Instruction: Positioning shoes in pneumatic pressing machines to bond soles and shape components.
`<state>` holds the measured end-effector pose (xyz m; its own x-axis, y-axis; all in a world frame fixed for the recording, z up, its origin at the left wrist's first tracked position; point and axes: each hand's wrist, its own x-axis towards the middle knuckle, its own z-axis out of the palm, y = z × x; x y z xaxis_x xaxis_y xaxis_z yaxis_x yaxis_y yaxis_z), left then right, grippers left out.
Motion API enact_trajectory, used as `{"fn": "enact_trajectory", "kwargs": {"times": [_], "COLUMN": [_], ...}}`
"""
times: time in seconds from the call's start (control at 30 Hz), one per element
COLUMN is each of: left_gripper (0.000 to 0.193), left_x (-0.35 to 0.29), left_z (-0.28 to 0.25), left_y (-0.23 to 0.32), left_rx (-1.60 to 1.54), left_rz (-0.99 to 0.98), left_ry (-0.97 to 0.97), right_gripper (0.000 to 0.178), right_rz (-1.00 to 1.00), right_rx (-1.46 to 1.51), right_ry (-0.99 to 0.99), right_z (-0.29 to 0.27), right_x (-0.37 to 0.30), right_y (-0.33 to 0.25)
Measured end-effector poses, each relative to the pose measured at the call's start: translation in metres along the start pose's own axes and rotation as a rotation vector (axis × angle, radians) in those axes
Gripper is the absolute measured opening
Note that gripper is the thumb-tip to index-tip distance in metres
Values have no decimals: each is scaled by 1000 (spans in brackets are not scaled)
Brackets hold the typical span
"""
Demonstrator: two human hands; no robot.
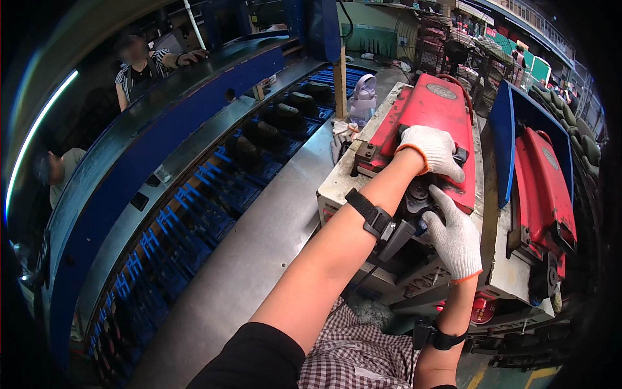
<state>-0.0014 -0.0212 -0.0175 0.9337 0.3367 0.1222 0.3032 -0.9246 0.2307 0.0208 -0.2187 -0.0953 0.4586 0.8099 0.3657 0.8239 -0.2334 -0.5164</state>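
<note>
A red machine cover (440, 100) sits on a pale, stained machine body directly before me. My left hand (431, 149), in a white knit glove with an orange cuff, is closed over the black handle (460, 155) at the cover's lower part. Closer to me, my right hand (453, 236), gloved alike, grips the side of a black part with a round knob-like top (418, 192) at the machine's front. Its thumb and forefinger are around the part's right side; the palm side is hidden. Black straps with small boxes are on both my wrists.
On the right stands a second red-covered machine (547, 181) beside a blue panel (502, 142). A steel ledge (259, 227) edges a conveyor (194, 201) carrying dark shaped pieces. A pale purple bottle (363, 97) and gloves (340, 139) lie nearby. Two people are beyond the conveyor.
</note>
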Motion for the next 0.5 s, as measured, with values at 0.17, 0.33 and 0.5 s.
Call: {"fn": "enact_trajectory", "kwargs": {"times": [0.17,0.33,0.5], "left_gripper": [70,71,68], "left_x": [0,0,-1], "left_z": [1,1,-2], "left_y": [0,0,2], "left_rx": [5,-7,-2], "left_rz": [1,3,-19], "left_ry": [8,5,-25], "right_gripper": [53,53,54], "right_rz": [-8,16,65], "right_rx": [-4,1,-5], "right_ry": [8,-8,-41], "right_z": [1,-1,-3], "right_x": [0,0,0], "right_y": [2,0,-2]}}
